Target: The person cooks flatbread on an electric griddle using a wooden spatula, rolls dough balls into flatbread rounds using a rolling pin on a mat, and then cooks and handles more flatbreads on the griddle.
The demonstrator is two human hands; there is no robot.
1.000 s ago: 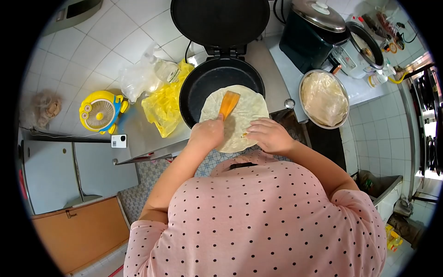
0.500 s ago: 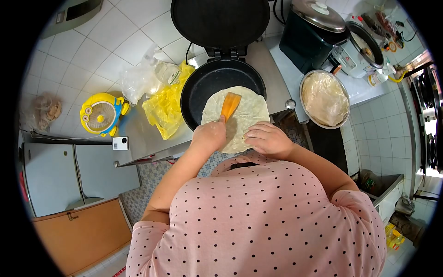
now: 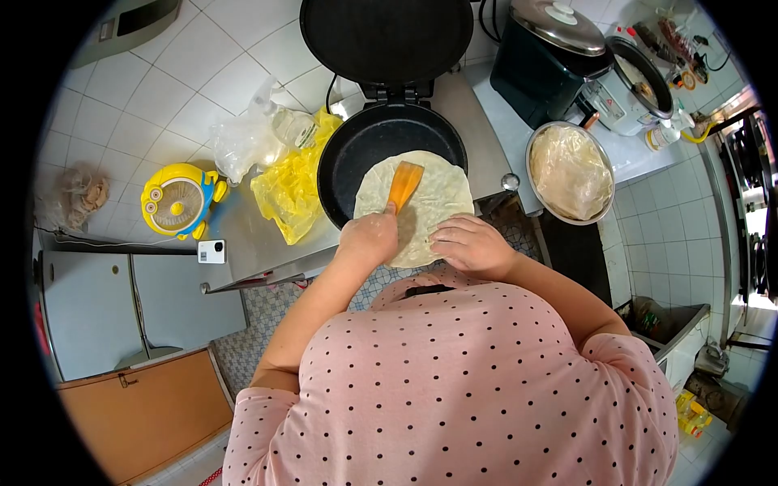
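A round, pale sheet of dough [image 3: 438,194] covers the near right part of a black electric pan [image 3: 381,134] and hangs past its near edge. My left hand [image 3: 370,237] is closed round the handle of an orange-brown wooden spatula [image 3: 405,185], whose blade lies over the dough. At the dough's near right edge, my right hand [image 3: 470,244] rests with bent fingers on its surface, gripping the edge; the thumb is mostly hidden. The pan's black lid [image 3: 387,40] stands raised behind.
Left of the pan lie a yellow plastic bag [image 3: 288,198] and a clear bag [image 3: 243,146]. A yellow-blue fan [image 3: 177,206] and white phone [image 3: 211,252] sit farther left. To the right are a plastic-covered bowl [image 3: 571,174], a dark green pot [image 3: 535,81] and an open cooker [image 3: 624,105].
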